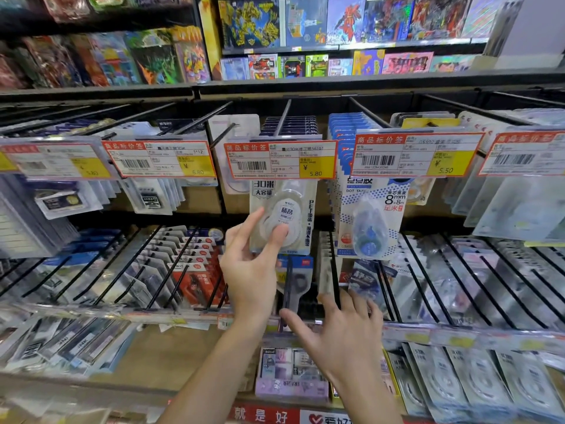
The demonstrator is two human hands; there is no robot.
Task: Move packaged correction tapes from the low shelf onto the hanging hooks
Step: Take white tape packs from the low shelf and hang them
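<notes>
Tape pack [282, 214], hung on the middle hook [282, 117] under a price tag [281, 160], is pinched low by the left hand [249, 264], the right hand [342, 332] spread and holding nothing; it is judged light, stiff-carded, slippery at the blister, best held by its edges.

Both forearms are bare up to the frame's lower edge, with no sleeve showing. The left hand [249, 264] and right hand [342, 332] wear nothing, and their fingernails are short and unpainted.
</notes>
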